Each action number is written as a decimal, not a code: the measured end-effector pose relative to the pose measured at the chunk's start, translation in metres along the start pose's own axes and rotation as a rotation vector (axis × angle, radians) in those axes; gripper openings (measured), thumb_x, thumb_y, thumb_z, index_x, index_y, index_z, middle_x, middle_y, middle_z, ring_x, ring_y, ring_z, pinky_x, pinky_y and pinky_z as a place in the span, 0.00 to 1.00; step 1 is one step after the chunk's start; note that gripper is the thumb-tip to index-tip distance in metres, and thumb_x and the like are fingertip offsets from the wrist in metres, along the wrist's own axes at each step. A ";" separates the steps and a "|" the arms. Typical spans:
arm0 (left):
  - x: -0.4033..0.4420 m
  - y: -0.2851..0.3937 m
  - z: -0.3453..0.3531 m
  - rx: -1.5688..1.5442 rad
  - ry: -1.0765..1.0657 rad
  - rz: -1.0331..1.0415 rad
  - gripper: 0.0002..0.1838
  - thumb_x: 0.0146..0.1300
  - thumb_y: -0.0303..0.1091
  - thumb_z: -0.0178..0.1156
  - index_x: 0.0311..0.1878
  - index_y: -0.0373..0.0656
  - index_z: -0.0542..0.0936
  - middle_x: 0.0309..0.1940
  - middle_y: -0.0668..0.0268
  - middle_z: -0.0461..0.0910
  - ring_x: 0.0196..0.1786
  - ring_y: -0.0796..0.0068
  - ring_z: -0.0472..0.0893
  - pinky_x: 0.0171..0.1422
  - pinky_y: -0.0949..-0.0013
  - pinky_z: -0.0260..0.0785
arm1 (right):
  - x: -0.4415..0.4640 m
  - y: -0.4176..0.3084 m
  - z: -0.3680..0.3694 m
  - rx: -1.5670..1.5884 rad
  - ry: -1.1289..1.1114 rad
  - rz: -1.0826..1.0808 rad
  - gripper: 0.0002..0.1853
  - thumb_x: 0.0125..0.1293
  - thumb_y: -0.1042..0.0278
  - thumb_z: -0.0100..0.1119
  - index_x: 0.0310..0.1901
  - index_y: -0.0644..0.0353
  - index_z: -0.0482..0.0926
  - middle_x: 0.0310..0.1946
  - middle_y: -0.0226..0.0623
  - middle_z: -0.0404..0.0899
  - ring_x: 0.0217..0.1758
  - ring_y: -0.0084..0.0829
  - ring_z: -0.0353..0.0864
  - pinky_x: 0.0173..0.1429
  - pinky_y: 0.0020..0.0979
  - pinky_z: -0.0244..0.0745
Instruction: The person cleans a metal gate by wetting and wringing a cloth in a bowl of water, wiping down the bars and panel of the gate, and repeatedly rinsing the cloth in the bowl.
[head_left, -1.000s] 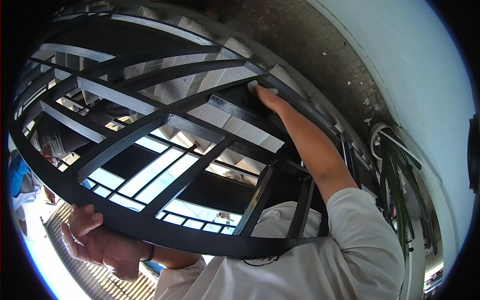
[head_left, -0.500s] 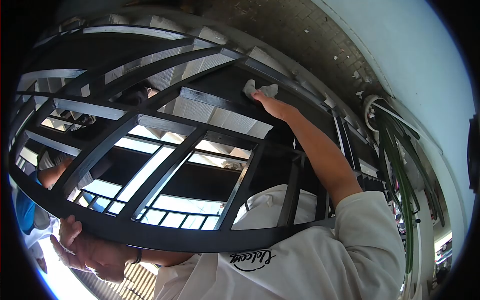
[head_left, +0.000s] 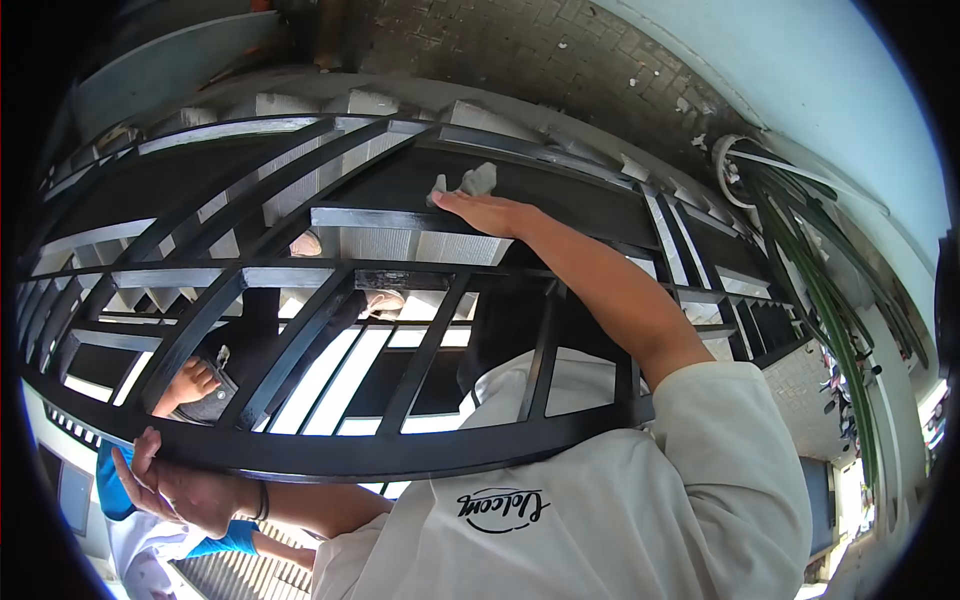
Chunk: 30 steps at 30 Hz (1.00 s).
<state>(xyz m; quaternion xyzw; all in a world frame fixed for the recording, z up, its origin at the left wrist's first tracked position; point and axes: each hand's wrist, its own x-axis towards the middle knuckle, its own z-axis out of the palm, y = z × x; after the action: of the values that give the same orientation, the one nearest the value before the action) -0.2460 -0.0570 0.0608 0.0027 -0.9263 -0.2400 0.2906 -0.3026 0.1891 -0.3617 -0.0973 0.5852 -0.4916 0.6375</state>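
Note:
My right hand (head_left: 480, 212) reaches over the black metal railing (head_left: 330, 455) and is closed on a grey rag (head_left: 480, 180), which bunches out past the fingers. The rag lies against a flat black panel (head_left: 560, 200) on the railing's far part. At the lower left, my left hand (head_left: 185, 490) is beside the railing's broad near rail, its fingers apart and nothing visible in it. Whether its palm touches the rail I cannot tell.
Another person's hand (head_left: 190, 385), holding something dark grey, shows through the bars at left. That person's blue clothing (head_left: 115, 485) is below. Light steps (head_left: 380, 243) lie behind the railing. A potted plant with long leaves (head_left: 810, 260) stands at right beside a pale wall (head_left: 840, 100).
My view has shifted. My right hand and the rag appear further left along the panel. The other person's hand with the dark grey thing now shows plainly between the bars.

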 end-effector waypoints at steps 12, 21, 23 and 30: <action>-0.005 0.010 0.017 0.090 0.040 0.028 0.34 0.63 0.40 0.52 0.64 0.19 0.64 0.37 0.42 0.80 0.44 0.56 0.81 0.65 0.50 0.63 | -0.044 0.086 -0.031 -0.403 0.198 0.232 0.44 0.68 0.25 0.35 0.54 0.63 0.81 0.52 0.60 0.79 0.60 0.58 0.75 0.66 0.46 0.68; -0.006 0.014 0.026 0.082 0.120 0.012 0.36 0.58 0.42 0.58 0.62 0.21 0.67 0.34 0.45 0.81 0.41 0.57 0.82 0.61 0.55 0.65 | 0.015 -0.075 0.003 -0.601 0.202 -0.058 0.36 0.73 0.36 0.36 0.40 0.65 0.84 0.40 0.60 0.82 0.48 0.60 0.81 0.55 0.49 0.74; -0.003 0.016 0.027 0.060 0.111 0.005 0.34 0.59 0.41 0.59 0.62 0.22 0.68 0.33 0.46 0.81 0.39 0.60 0.82 0.53 0.62 0.69 | 0.031 -0.102 0.007 -0.593 0.188 -0.081 0.33 0.73 0.39 0.40 0.43 0.65 0.83 0.40 0.60 0.82 0.47 0.59 0.81 0.55 0.49 0.74; -0.003 0.012 0.031 -0.007 0.187 0.016 0.32 0.60 0.40 0.62 0.60 0.23 0.70 0.32 0.48 0.82 0.38 0.64 0.82 0.52 0.62 0.73 | 0.028 -0.254 0.059 -0.153 0.330 -0.769 0.13 0.71 0.60 0.56 0.43 0.64 0.78 0.21 0.34 0.73 0.25 0.23 0.65 0.33 0.32 0.65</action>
<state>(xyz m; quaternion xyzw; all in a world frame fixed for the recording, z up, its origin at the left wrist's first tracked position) -0.2585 -0.0320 0.0420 0.0167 -0.8943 -0.2395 0.3777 -0.3880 0.0148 -0.1846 -0.2756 0.6355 -0.6577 0.2962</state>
